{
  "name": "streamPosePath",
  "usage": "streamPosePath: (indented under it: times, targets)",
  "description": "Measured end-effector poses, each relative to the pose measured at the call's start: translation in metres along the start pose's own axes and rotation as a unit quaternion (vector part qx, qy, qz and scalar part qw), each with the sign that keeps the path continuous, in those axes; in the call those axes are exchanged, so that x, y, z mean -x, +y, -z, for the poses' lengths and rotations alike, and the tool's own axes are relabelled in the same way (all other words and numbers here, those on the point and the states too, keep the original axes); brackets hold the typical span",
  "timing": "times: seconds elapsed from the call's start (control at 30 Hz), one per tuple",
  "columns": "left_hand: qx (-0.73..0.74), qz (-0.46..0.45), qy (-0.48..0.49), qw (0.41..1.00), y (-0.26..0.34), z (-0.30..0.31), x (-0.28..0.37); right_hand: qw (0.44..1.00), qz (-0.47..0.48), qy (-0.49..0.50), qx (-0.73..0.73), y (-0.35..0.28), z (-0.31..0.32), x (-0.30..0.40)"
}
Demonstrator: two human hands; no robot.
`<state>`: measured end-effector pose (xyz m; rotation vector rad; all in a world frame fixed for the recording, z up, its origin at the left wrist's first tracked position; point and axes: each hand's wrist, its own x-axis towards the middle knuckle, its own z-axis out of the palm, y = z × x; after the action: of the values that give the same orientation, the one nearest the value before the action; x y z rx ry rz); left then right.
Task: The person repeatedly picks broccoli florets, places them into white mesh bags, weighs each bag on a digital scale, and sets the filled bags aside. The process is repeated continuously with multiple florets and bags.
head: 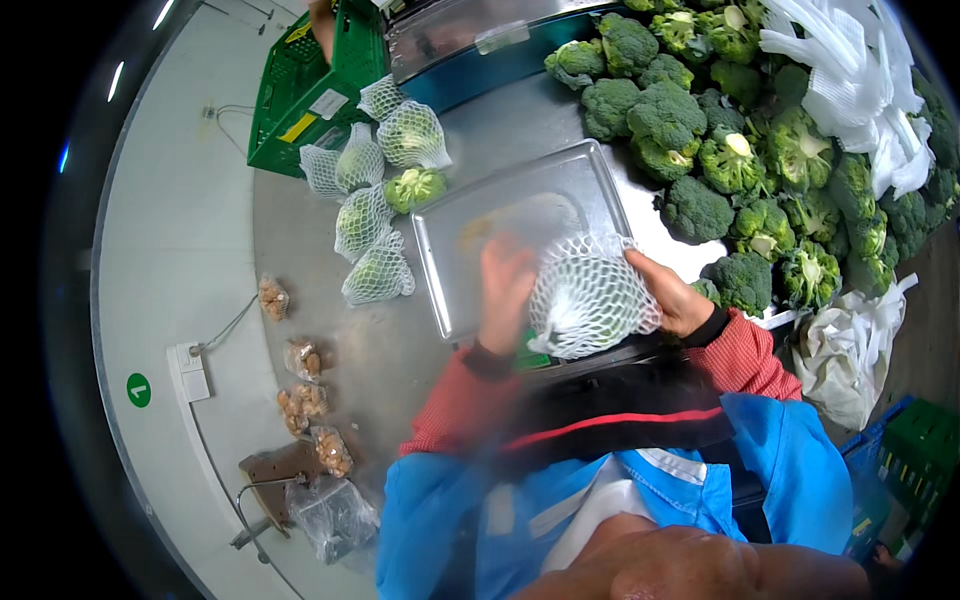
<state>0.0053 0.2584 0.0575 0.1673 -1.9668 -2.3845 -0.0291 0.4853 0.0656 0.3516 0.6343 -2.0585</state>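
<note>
My right hand [673, 295] grips the right side of a broccoli head in a white foam net sleeve [592, 300], close in front of my body. My left hand [504, 289], blurred, is just left of the sleeve with its fingers apart and nothing seen in them. Beneath both hands lies a shallow stainless steel tray [517, 196], partly hidden by the sleeve and the left hand. To its left, several netted heads [363, 223] lie around a bare, trimmed broccoli head [415, 189].
Loose broccoli [667, 116] is heaped at the right, with white net sleeves [862, 82] on top. A green crate [300, 105] with another person's arm [322, 30] stands at the far left. Small bags of brown produce [302, 405] line the wall side. A white bag [847, 352] hangs at right.
</note>
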Motion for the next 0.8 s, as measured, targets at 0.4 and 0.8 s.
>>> streamPosePath:
  times: [0.4,0.8]
  targets:
    - [0.39,0.182,-0.059,0.901,0.04,0.051,-0.104,0.752,0.3,0.123,0.574,-0.087,-0.049,-0.085]
    - [0.259,0.221,-0.007,0.94,0.021,0.028,-0.156,0.164,0.343,0.396,0.836,-0.164,0.025,-0.067]
